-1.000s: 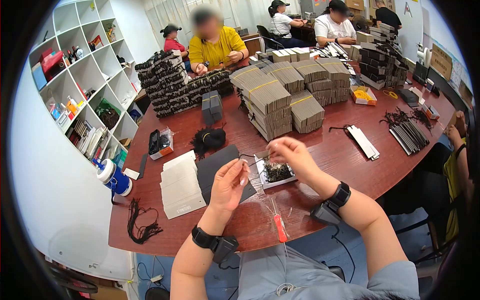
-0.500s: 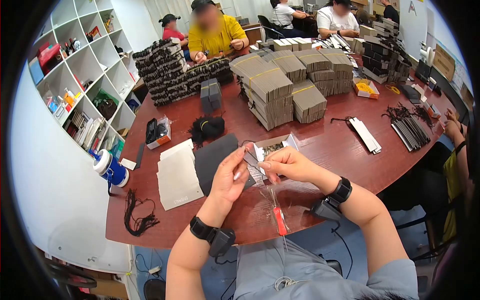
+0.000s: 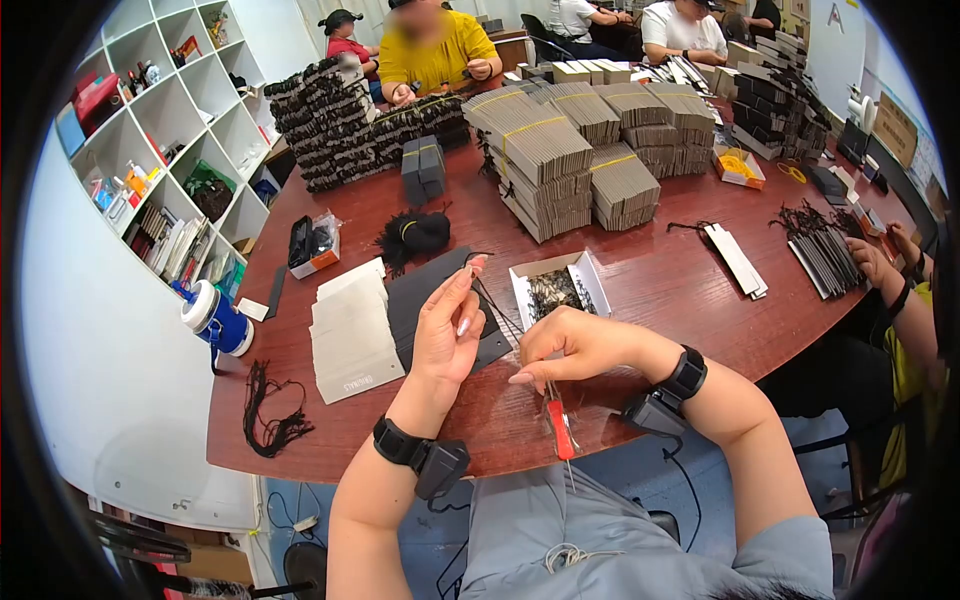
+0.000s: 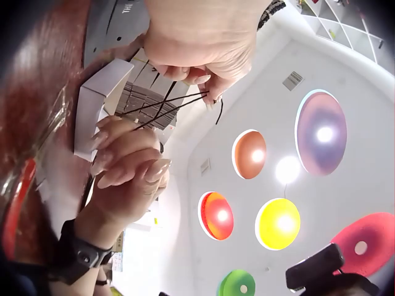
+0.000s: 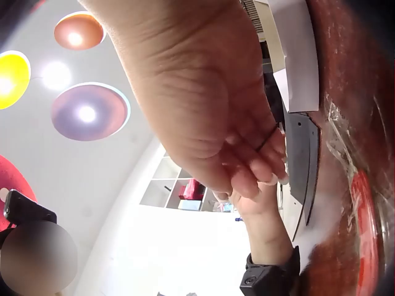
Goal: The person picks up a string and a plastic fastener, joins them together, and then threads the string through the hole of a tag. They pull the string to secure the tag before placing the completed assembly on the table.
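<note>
A thin black cord [image 3: 497, 305] runs as two taut strands between the hands. The left hand [image 3: 450, 325] pinches its upper end between thumb and fingertips, with a short tail sticking out past them in the left wrist view. Lower and to the right, the right hand [image 3: 590, 345] grips the other end in curled fingers, which partly hide it. Just behind the right hand stands an open white box [image 3: 594, 284] with many small dark pieces inside. A red-handled tool [image 3: 561, 430] with a thin metal shaft lies below the right hand at the table's front edge.
Black cards [image 3: 405, 300] and pale grey cards [image 3: 350, 345] lie left of the hands. Loose black cords [image 3: 270, 415] lie at the front left. Banded grey stacks [image 3: 540, 150] fill the table's middle. Another person's hand [image 3: 880, 268] touches black strips [image 3: 820, 262] at right.
The right hand has moved down toward the front edge, away from the left fingertips, and the cord now spans a longer gap. Another person's hand has come in to the black strips at right.
</note>
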Demonstrator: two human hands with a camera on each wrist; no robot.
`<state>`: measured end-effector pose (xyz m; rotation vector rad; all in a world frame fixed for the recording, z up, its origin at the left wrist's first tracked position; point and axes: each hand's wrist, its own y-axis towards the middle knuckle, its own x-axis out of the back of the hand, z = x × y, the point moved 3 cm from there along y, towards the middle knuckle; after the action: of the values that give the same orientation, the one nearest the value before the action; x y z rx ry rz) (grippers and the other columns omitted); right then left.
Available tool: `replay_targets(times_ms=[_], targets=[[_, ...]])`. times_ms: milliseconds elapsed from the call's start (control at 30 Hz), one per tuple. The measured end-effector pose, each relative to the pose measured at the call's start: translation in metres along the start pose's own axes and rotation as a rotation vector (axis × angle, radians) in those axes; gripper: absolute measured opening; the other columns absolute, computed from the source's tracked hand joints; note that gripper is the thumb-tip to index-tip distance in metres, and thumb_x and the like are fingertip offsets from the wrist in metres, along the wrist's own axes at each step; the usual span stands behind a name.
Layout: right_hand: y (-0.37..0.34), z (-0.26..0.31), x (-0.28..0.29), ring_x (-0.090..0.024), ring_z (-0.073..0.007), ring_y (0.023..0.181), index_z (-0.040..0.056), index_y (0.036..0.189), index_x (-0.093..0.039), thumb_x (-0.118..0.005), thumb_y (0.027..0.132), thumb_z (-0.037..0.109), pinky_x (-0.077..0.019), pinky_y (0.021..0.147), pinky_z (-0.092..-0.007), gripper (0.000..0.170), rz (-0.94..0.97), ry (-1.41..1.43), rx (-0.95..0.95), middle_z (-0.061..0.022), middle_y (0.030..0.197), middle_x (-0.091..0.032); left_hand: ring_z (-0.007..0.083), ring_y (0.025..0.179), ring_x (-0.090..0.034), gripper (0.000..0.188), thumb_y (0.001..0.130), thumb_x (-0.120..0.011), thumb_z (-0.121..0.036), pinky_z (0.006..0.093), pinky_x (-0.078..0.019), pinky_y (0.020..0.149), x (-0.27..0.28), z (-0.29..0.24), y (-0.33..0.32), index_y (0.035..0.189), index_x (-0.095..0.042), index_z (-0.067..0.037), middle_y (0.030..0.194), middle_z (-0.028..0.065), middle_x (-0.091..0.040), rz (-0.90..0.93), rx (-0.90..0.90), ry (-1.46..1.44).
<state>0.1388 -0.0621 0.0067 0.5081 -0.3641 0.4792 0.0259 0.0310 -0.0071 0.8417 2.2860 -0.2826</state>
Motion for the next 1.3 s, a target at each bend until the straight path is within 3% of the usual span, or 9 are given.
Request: replay_targets(times_ms=[100, 300, 467, 533, 633, 767, 900, 1067, 1300], targets=[[-0.001, 0.003, -0.002, -0.049, -0.0219, 0.051, 0.0009, 0.053, -0.054, -0.060, 0.073, 0.020, -0.0404, 0.050, -0.0300, 0.029, -0.052, -0.517, 0.164, -0.0058, 0.051, -0.048, 0.0013, 0.042, -0.029, 0.024, 0.082, -0.051, -0.015, 0.0149, -0.0216, 0.039, 0.005, 0.001, 0.002, 0.102, -0.051, -0.001, 0.072, -0.0058, -0.051, 0.076, 0.017, -0.087], [0.001, 0.015, -0.022, -0.052, -0.0254, 0.064, 0.0026, 0.064, -0.056, -0.064, 0.066, 0.022, -0.0435, 0.059, -0.0321, 0.021, -0.060, -0.616, 0.319, -0.0067, 0.066, -0.053, 0.0021, 0.040, -0.029, 0.025, 0.082, -0.052, -0.015, 0.0162, -0.0230, 0.038, 0.005, -0.004, 0.003, 0.101, -0.051, -0.001, 0.076, -0.0019, -0.055, -0.045, -0.008, -0.084], [-0.009, 0.032, 0.014, -0.055, -0.0219, 0.079, 0.0034, 0.085, -0.058, -0.060, 0.070, 0.016, -0.0442, 0.067, -0.0300, 0.020, -0.726, -0.688, 0.370, -0.0086, 0.087, -0.056, 0.0012, 0.044, -0.031, 0.018, 0.079, -0.053, -0.008, 0.0150, -0.0219, 0.041, -0.008, -0.002, -0.006, 0.090, -0.059, 0.005, 0.079, 0.0046, -0.059, 0.106, -0.145, 0.225], [-0.015, 0.017, 0.033, -0.054, -0.0146, 0.079, 0.0028, 0.086, -0.060, -0.055, 0.077, 0.013, -0.0430, 0.066, -0.0259, 0.015, -0.946, -0.304, 0.054, -0.0056, 0.086, -0.056, 0.0014, 0.045, -0.031, 0.017, 0.078, -0.053, -0.006, 0.0150, -0.0220, 0.042, -0.012, 0.000, -0.010, 0.089, -0.060, 0.005, 0.080, 0.0055, -0.060, 0.196, -0.133, 0.256], [-0.006, -0.004, 0.035, -0.050, -0.0090, 0.076, -0.0010, 0.086, -0.060, -0.048, 0.082, 0.010, -0.0401, 0.068, -0.0236, 0.016, -0.669, 0.193, -0.166, -0.0038, 0.086, -0.053, 0.0016, 0.048, -0.032, 0.016, 0.075, -0.055, -0.003, 0.0152, -0.0236, 0.044, -0.021, 0.003, -0.015, 0.088, -0.061, 0.004, 0.081, 0.0060, -0.061, 0.309, -0.075, 0.315], [-0.004, -0.003, 0.024, -0.049, -0.0081, 0.074, -0.0005, 0.083, -0.061, -0.055, 0.079, 0.009, -0.0390, 0.065, -0.0225, 0.013, -0.532, 0.336, -0.183, -0.0025, 0.083, -0.051, 0.0023, 0.045, -0.030, 0.017, 0.075, -0.055, -0.004, 0.0162, -0.0232, 0.043, -0.021, 0.014, -0.015, 0.088, -0.060, 0.006, 0.074, 0.0046, -0.058, 0.346, -0.009, 0.474], [-0.009, -0.011, 0.031, -0.050, -0.0084, 0.077, 0.0015, 0.081, -0.064, -0.059, 0.077, 0.014, -0.0403, 0.065, -0.0215, 0.014, -0.722, 0.475, -0.172, -0.0022, 0.082, -0.053, 0.0023, 0.044, -0.031, 0.016, 0.078, -0.054, -0.008, 0.0160, -0.0244, 0.042, -0.016, 0.016, -0.012, 0.087, -0.060, 0.003, 0.074, 0.0043, -0.059, 0.307, 0.057, 0.378], [-0.011, -0.008, 0.036, -0.047, -0.0068, 0.072, 0.0037, 0.087, -0.064, -0.059, 0.077, 0.013, -0.0386, 0.063, -0.0206, 0.014, -0.834, 0.159, -0.037, -0.0004, 0.077, -0.053, 0.0036, 0.048, -0.037, 0.016, 0.082, -0.051, -0.013, 0.0160, -0.0283, 0.043, -0.008, 0.014, -0.006, 0.088, -0.058, 0.000, 0.090, 0.0066, -0.059, 0.185, 0.090, 0.027], [-0.010, 0.014, 0.023, -0.050, -0.0132, 0.059, 0.0055, 0.089, -0.063, -0.063, 0.068, 0.004, -0.0399, 0.049, -0.0242, 0.021, -0.842, -0.579, 0.242, -0.0049, 0.070, -0.054, 0.0038, 0.049, -0.038, 0.017, 0.082, -0.051, -0.016, 0.0160, -0.0279, 0.043, -0.008, 0.016, -0.006, 0.089, -0.058, -0.002, 0.079, 0.0024, -0.057, 0.213, 0.149, -0.085]])
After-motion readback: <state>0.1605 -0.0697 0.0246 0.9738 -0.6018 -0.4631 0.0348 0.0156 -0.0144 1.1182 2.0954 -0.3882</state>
